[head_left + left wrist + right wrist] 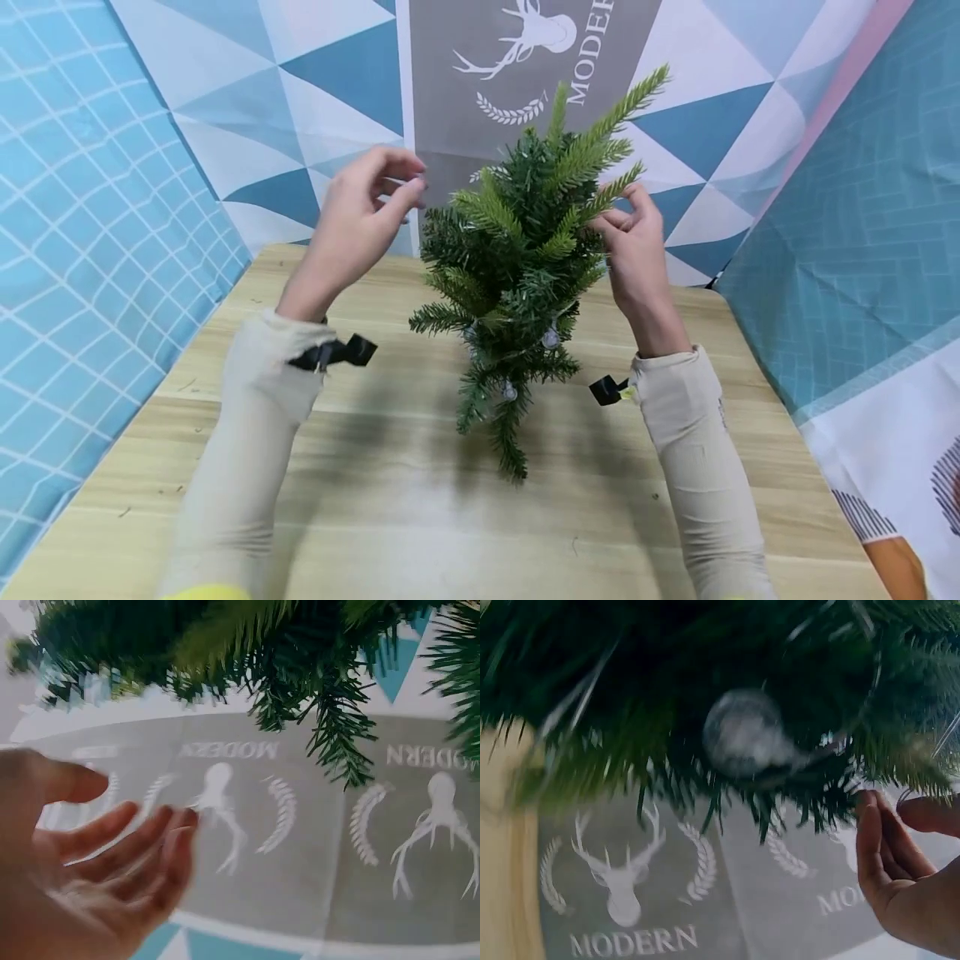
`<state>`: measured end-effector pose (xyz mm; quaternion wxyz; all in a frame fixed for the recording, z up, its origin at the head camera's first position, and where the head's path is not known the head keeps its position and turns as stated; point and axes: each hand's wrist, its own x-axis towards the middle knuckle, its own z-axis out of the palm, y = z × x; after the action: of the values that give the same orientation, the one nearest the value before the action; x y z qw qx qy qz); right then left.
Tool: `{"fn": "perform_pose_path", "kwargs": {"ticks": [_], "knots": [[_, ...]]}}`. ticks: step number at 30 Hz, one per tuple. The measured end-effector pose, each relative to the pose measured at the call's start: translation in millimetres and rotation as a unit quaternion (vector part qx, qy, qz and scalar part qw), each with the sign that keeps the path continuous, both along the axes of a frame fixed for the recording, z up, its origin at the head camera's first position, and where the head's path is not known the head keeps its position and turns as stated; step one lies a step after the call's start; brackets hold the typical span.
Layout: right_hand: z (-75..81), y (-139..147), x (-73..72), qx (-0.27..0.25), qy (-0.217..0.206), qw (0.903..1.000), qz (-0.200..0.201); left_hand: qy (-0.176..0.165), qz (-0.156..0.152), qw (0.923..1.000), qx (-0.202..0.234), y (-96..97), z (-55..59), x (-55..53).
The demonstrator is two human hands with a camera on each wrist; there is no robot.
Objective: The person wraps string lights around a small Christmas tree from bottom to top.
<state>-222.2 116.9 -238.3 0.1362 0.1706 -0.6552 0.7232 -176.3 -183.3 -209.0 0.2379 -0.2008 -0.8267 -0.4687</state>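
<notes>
A small artificial Christmas tree (517, 267) stands in the middle of the table, with bright green tips among darker needles. Thin wire with clear round bulbs (551, 338) winds through its lower branches; one bulb (746, 733) shows large in the right wrist view. My left hand (363, 204) is raised beside the tree's left side, fingers loosely bent and holding nothing; the left wrist view shows that hand (112, 862) below the branches. On the other side, my right hand (637, 250) pinches the thin light wire (906, 793) near the needles. Branches partly hide its fingertips.
The wooden table (375, 517) carries a few tiny dark bits. Behind it hangs a patterned cloth (457, 108) with a deer head print, close to the tree. Blue cloth walls (90, 208) rise at both sides.
</notes>
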Motion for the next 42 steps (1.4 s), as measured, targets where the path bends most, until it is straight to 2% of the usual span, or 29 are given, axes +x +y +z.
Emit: {"fn": "perform_pose_path", "kwargs": {"ticks": [3, 5, 7, 9, 13, 15, 16, 17, 18, 20, 22, 24, 26, 28, 30, 32, 35, 37, 38, 42], "knots": [[0.7, -1, -2.6, 0.008, -0.072, 0.9973, 0.014, -0.073, -0.090, 0.9930, -0.019, 7.4, 7.4, -23.4], [0.5, -2, -5.8, 0.015, -0.094, 0.9952, 0.021, -0.108, -0.142, 0.9837, -0.022, 13.1, 11.1, -34.9], [1.3, -3, -9.6, 0.013, -0.106, 0.9935, 0.039, -0.131, -0.173, 0.9761, -0.014, 18.0, 14.4, -41.8], [2.4, -5, -13.5, 0.000, -0.110, 0.9921, 0.059, -0.145, -0.181, 0.9727, -0.006, 22.0, 16.8, -44.5], [5.8, -10, -16.0, -0.030, -0.112, 0.9864, 0.116, -0.154, -0.173, 0.9727, -0.010, 27.8, 17.6, -43.5], [8.1, -12, -15.1, -0.044, -0.110, 0.9842, 0.132, -0.150, -0.168, 0.9740, -0.018, 29.8, 16.3, -42.3], [9.0, -14, -14.5, -0.046, -0.104, 0.9853, 0.127, -0.148, -0.168, 0.9744, -0.019, 30.5, 15.4, -41.8], [10.1, -15, -13.7, -0.052, -0.094, 0.9866, 0.122, -0.144, -0.169, 0.9749, -0.015, 31.0, 14.8, -40.9], [11.0, -15, -12.2, -0.055, -0.084, 0.9898, 0.100, -0.142, -0.168, 0.9755, -0.010, 31.0, 14.3, -40.1], [13.1, -14, -8.6, -0.089, -0.056, 0.9928, 0.057, -0.130, -0.169, 0.9769, 0.007, 31.3, 15.3, -37.3], [16.1, -13, -3.8, -0.132, -0.017, 0.9911, 0.014, -0.113, -0.173, 0.9779, 0.034, 31.6, 19.2, -31.6], [20.3, -10, 2.1, -0.190, 0.029, 0.9814, -0.005, -0.077, -0.170, 0.9808, 0.056, 34.1, 26.1, -22.9], [25.9, -9, 8.3, -0.245, 0.079, 0.9663, 0.002, -0.025, -0.170, 0.9830, 0.065, 39.3, 34.6, -11.2], [30.6, -7, 14.4, -0.265, 0.132, 0.9551, -0.001, 0.031, -0.167, 0.9846, 0.041, 46.7, 42.2, 1.5], [35.0, -7, 20.2, -0.258, 0.189, 0.9472, -0.025, 0.084, -0.164, 0.9828, -0.015, 55.1, 47.8, 13.0], [39.5, -7, 25.7, -0.230, 0.250, 0.9381, -0.069, 0.127, -0.156, 0.9759, -0.084, 62.5, 51.9, 22.8], [48.1, -10, 35.8, -0.197, 0.321, 0.9182, -0.122, 0.150, -0.147, 0.9638, -0.165, 68.8, 56.8, 31.3], [54.7, -13, 44.9, -0.174, 0.353, 0.9091, -0.138, 0.149, -0.145, 0.9595, -0.190, 69.6, 59.4, 33.7], [58.0, -15, 50.0, -0.159, 0.363, 0.9077, -0.139, 0.146, -0.147, 0.9586, -0.196, 69.4, 60.4, 34.3], [72.0, -23, 68.0, -0.073, 0.389, 0.9113, -0.112, 0.141, -0.159, 0.9573, -0.195, 67.7, 61.5, 36.0]]}}
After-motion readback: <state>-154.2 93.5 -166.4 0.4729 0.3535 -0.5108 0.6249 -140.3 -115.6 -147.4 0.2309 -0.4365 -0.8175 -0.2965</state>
